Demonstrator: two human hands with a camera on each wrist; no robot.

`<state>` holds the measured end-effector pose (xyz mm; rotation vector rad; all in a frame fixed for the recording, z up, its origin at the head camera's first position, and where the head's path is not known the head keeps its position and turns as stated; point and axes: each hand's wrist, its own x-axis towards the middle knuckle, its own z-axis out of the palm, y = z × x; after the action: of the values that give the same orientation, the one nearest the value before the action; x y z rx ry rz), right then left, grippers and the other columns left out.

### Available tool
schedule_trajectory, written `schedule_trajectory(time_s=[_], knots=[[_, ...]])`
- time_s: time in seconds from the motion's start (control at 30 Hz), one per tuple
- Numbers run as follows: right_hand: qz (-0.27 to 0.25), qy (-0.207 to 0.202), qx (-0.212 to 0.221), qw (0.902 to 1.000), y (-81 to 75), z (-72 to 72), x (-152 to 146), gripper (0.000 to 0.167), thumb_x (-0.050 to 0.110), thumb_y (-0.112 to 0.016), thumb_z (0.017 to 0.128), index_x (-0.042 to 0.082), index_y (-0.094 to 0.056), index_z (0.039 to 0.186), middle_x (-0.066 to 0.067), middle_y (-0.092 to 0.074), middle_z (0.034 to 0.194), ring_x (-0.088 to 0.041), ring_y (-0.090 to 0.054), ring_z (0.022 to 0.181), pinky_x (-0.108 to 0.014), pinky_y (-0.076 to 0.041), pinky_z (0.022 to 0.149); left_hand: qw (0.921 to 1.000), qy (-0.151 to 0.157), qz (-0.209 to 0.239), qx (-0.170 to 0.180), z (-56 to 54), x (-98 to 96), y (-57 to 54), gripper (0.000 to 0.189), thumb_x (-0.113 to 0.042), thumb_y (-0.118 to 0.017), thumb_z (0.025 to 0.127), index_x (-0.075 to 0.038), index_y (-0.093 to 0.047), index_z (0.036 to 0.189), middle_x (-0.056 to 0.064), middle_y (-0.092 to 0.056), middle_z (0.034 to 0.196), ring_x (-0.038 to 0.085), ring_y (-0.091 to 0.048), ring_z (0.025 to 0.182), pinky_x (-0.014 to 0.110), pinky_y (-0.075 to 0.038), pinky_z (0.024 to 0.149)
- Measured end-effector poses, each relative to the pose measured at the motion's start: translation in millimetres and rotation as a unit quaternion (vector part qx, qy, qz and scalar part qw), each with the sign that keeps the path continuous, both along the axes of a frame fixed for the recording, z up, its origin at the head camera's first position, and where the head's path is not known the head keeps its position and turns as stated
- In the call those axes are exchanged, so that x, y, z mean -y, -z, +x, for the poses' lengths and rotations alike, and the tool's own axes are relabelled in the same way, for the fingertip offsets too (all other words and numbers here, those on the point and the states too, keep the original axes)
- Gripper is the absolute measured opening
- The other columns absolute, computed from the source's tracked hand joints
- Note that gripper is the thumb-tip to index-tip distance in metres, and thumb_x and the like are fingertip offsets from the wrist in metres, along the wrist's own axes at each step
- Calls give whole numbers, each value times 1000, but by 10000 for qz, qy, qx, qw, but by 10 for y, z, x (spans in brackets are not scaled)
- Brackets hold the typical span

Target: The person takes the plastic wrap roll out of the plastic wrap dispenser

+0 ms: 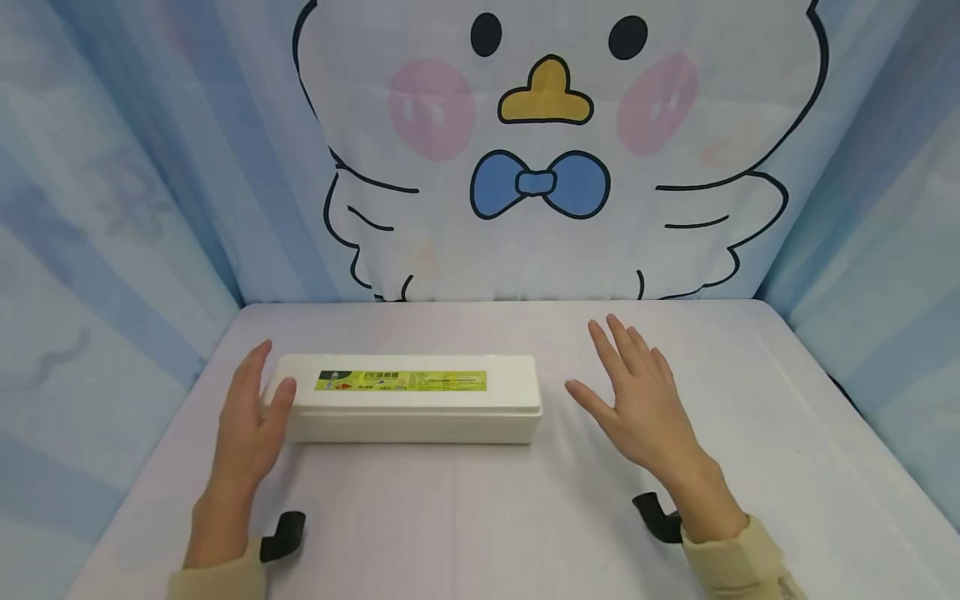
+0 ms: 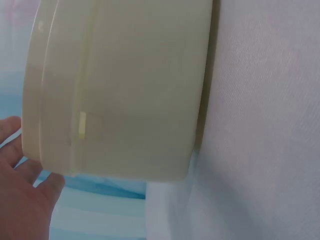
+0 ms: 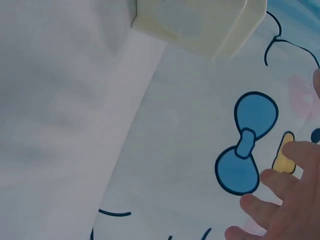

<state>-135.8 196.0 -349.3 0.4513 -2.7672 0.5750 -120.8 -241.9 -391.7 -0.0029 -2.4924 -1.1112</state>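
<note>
A long cream-white box (image 1: 412,425) lies on the table, with a green and yellow printed label (image 1: 401,381) on its lid. It looks like a cling film dispenser box. At its left end is my left hand (image 1: 251,425), thumb and fingers apart around that end; whether it touches the box is hard to tell. The left wrist view shows the box's side (image 2: 140,90) close up, the fingers near its edge. My right hand (image 1: 645,408) is held to the right of the box, apart from it, its fingers spread and holding nothing.
The white table (image 1: 465,525) ends at a back curtain (image 1: 540,258) printed with a cartoon face and blue bow tie. Blue and white curtains (image 1: 97,275) stand at both sides. A black curved piece (image 1: 283,536) shows at each wrist.
</note>
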Motion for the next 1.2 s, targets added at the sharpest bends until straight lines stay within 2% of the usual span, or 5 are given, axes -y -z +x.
schedule_trajectory(time_s=[0.2, 0.5, 0.8, 0.97, 1.2], knots=[[24, -113, 170, 9998, 1, -53, 129, 80, 51, -57, 100, 8, -26, 161, -17, -23, 165, -43, -17, 149, -62, -15, 117, 9992, 87, 342, 193, 28, 114, 77, 67, -31, -49, 106, -4, -21, 160, 22, -20, 164, 44, -17, 149, 67, -14, 115], [-83, -279, 125, 9995, 20, -118, 290, 78, 46, -59, 100, 8, -29, 160, -14, -28, 163, -39, -22, 149, -58, -17, 118, 9955, 445, 726, 405, 19, 174, 146, 71, -31, -53, 105, -5, -20, 161, 20, -19, 165, 41, -18, 149, 57, -17, 118], [-125, -534, 227, 9982, 49, -190, 475, 81, 49, -61, 98, 11, -28, 160, -12, -28, 164, -36, -21, 150, -54, -18, 119, 9875, 682, 1098, 898, -8, 249, 246, 85, -31, -61, 101, -9, -9, 163, 21, -10, 166, 41, -10, 151, 66, -12, 115], [-109, -699, 242, 9972, 53, -227, 558, 83, 51, -62, 96, 9, -29, 160, -10, -29, 164, -34, -22, 150, -53, -19, 119, 9819, 939, 1415, 835, -28, 280, 300, 86, -22, -64, 100, -8, -7, 163, 17, -10, 167, 36, -9, 152, 63, -12, 116], [-56, -952, 223, 9952, 16, -260, 649, 84, 51, -63, 95, 9, -31, 159, -9, -28, 164, -34, -23, 150, -52, -20, 119, 9795, 934, 1467, 1018, -59, 301, 303, 91, -24, -66, 99, -11, -4, 163, 15, -9, 168, 35, -9, 152, 64, -14, 116]])
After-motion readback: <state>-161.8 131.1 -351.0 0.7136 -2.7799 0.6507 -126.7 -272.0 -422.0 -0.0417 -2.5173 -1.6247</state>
